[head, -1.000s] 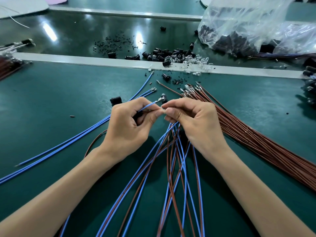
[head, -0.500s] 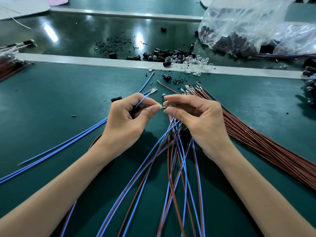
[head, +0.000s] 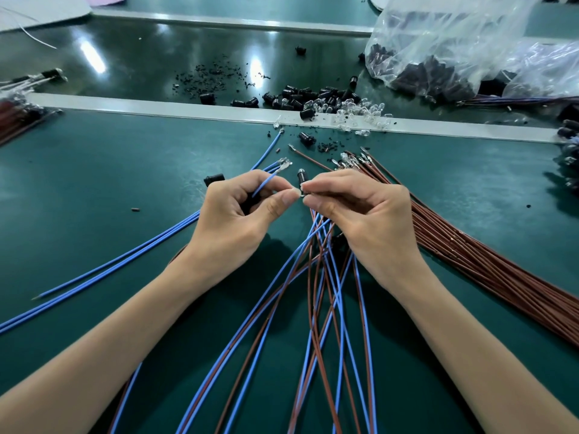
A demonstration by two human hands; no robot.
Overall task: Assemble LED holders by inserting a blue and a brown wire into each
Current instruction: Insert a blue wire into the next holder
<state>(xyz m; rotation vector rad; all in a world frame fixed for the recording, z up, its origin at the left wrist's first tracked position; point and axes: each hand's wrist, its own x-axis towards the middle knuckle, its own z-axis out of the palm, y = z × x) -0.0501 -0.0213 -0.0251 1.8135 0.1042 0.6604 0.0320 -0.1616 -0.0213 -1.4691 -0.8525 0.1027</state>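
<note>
Left hand (head: 232, 214): pinches a blue wire (head: 266, 180).
Right hand (head: 360, 214): holds a black holder (head: 301, 178), fingertips meeting the left's.

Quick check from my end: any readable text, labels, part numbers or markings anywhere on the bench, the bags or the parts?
None readable in this view.
Clear plastic bag of black parts: no print visible.
Black LED holder at the right hand: too small to show any marking.
Blue wire in the left hand and brown wire bundle: no visible print on the insulation.
</note>
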